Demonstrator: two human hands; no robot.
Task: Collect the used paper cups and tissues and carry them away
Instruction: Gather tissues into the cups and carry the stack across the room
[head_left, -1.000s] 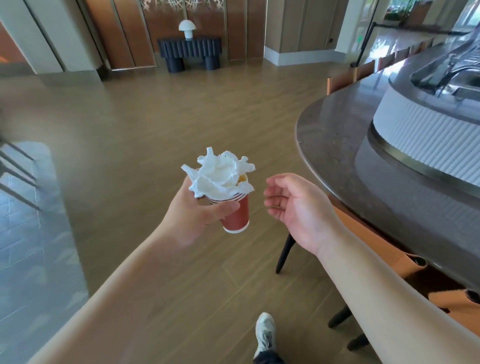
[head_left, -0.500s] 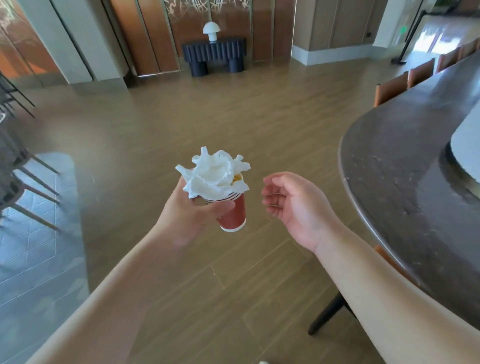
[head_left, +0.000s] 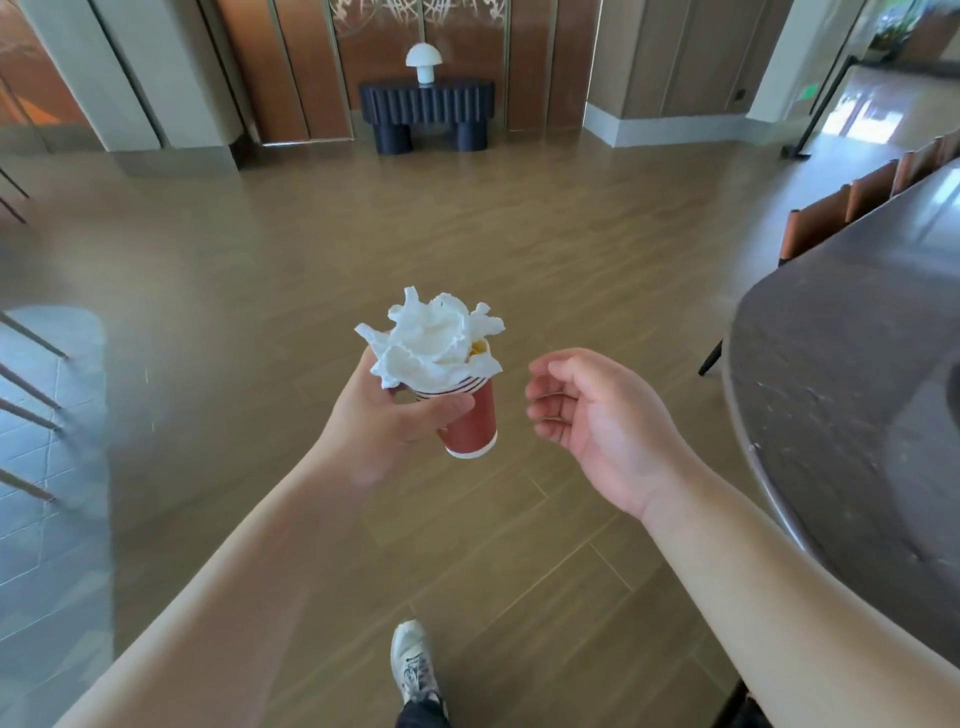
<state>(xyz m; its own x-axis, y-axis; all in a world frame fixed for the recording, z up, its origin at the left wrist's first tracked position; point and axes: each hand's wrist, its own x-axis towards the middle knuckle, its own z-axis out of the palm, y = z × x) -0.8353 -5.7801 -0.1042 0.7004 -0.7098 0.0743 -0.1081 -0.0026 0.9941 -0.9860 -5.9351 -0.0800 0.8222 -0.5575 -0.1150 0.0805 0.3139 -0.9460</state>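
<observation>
L hand (head_left: 387, 415) wraps the red paper cup (head_left: 467, 423) near its striped rim, thumb across the front; cup tilted a bit but mouth up, so the crumpled tissues (head_left: 428, 345) stuffed in it stay put. Using cup as the bin = one hand carries all. Something yellow shows under the wad, poss. a second cup nested, can't confirm. R hand (head_left: 597, 415) holds nothing, fingers loosely curled, just beside cup, free as backup. Dark counter (head_left: 841, 395) to my right; cup is over open floor (head_left: 467, 223), shoe (head_left: 413, 662) forward: carry-away leg, I judge.
</observation>
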